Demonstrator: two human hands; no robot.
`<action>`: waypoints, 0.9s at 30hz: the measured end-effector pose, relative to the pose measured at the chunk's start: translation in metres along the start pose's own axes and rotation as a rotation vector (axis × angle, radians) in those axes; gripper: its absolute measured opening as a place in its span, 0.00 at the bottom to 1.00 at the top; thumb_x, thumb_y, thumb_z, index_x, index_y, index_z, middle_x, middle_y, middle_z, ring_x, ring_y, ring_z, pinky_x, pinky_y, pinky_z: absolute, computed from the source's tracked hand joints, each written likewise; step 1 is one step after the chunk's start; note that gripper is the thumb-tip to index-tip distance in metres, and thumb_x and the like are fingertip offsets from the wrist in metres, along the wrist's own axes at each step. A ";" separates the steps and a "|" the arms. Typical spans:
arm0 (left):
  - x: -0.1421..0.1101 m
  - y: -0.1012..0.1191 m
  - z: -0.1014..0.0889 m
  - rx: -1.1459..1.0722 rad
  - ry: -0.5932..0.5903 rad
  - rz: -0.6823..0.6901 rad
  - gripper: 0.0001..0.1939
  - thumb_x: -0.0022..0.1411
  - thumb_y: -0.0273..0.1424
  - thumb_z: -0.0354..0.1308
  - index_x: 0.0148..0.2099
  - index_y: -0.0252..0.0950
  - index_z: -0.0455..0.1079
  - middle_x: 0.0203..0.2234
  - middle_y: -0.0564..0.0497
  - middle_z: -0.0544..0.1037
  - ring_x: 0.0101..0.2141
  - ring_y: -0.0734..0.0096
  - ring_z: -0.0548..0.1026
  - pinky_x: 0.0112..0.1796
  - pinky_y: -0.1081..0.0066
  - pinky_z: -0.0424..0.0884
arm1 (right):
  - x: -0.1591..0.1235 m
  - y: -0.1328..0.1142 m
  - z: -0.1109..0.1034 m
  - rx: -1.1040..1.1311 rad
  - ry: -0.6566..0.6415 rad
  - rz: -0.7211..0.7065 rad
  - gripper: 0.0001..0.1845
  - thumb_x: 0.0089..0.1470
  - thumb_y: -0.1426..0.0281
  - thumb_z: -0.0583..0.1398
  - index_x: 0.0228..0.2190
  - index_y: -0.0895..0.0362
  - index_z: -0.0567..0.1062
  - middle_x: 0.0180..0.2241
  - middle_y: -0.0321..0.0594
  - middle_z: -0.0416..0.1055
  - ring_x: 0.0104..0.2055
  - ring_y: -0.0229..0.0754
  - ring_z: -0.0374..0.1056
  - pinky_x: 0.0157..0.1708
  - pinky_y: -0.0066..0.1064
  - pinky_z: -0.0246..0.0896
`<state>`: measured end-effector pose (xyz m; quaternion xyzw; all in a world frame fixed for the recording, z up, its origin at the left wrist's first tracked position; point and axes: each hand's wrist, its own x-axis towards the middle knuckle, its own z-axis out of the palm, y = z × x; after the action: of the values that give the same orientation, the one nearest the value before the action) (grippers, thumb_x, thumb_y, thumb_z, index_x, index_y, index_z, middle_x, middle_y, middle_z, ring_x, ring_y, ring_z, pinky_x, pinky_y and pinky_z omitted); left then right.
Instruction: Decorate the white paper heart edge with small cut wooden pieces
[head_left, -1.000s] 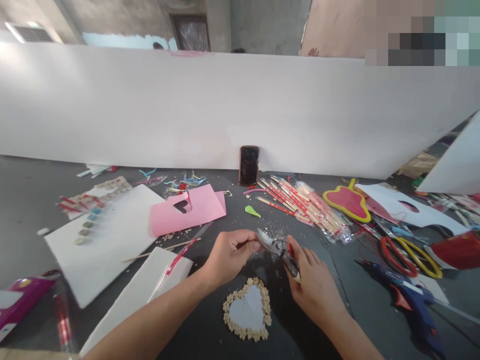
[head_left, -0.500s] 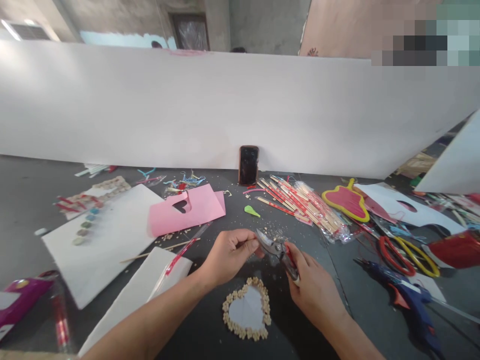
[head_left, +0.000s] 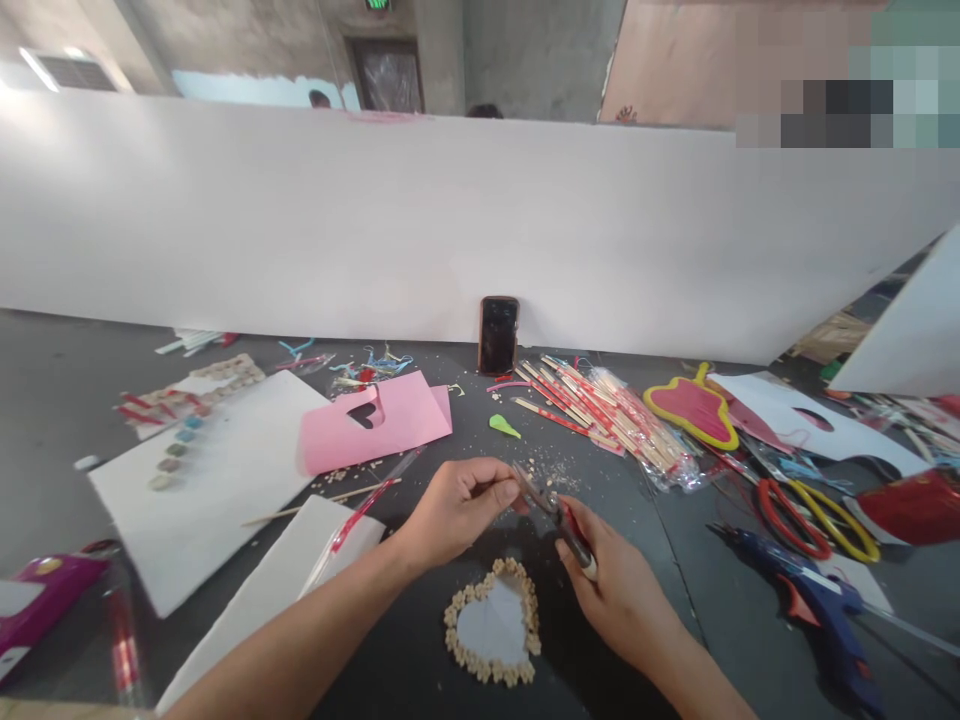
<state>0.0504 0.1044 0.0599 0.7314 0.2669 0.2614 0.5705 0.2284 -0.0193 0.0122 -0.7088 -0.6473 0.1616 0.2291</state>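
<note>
My right hand is closed around the handles of pruning shears, whose blades point up and left. The blade tips reach the fingertips of my left hand. That hand is closed in a pinch; what it grips is hidden or too small to name. Below both hands a paper heart lies flat on the dark table, its rim lined with small pale wooden pieces. Tiny wood crumbs are scattered just beyond the shears.
Wrapped chopsticks lie beyond my right hand. Scissors and a blue glue gun are at the right. Pink paper and white sheets spread leftward. A phone leans on the white board.
My right hand has turned the shears slightly, so the blades now appear narrower. My left hand keeps its pinch in nearly the same place. The view has tilted slightly.
</note>
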 end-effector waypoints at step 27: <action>-0.005 0.006 -0.001 0.004 -0.084 -0.108 0.16 0.62 0.37 0.50 0.30 0.31 0.72 0.21 0.52 0.75 0.14 0.83 0.60 0.18 0.79 0.56 | -0.005 -0.005 -0.006 -0.195 0.035 0.038 0.29 0.49 0.75 0.53 0.54 0.59 0.60 0.44 0.48 0.70 0.44 0.47 0.68 0.43 0.38 0.64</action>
<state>0.0465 0.1004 0.0654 0.7274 0.2823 0.1988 0.5930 0.2271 -0.0243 0.0196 -0.7425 -0.6424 0.0896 0.1673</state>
